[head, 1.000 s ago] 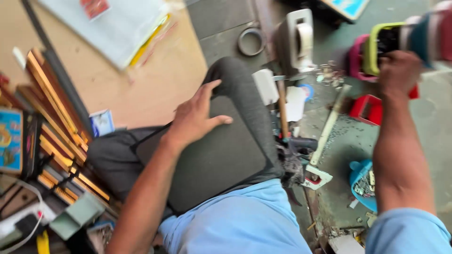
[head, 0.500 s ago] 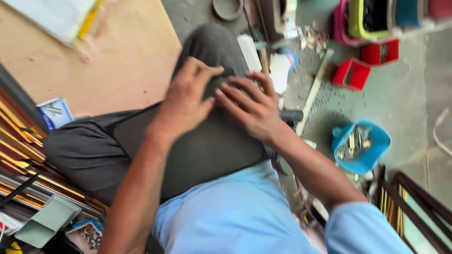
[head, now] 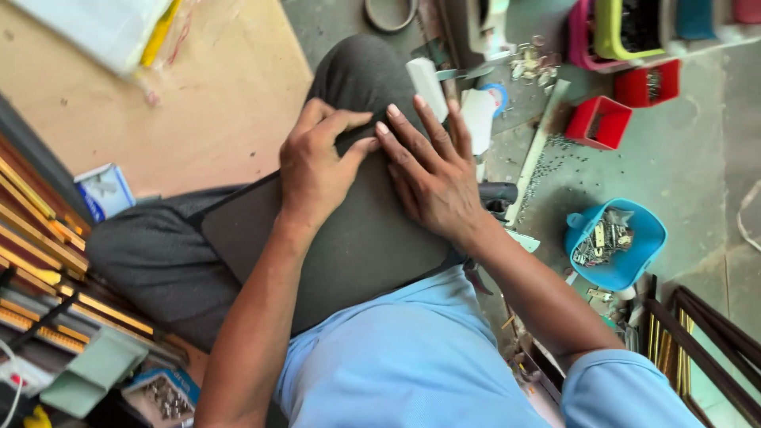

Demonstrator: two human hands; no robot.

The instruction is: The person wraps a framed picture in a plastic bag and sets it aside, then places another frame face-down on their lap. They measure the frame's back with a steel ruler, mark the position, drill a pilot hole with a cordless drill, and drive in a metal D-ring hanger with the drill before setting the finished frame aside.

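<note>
The person wears a light blue short-sleeved shirt (head: 412,357), its fabric plain and a little creased across the front, with the hem of the right sleeve (head: 614,384) ending above the elbow. The legs are covered by dark grey trousers (head: 158,261) of a fine, slightly speckled weave. Both forearms are bare, and the left hand (head: 317,170) and the right hand (head: 432,170) carry no gloves, rings or watch, with short, pale fingernails.
</note>
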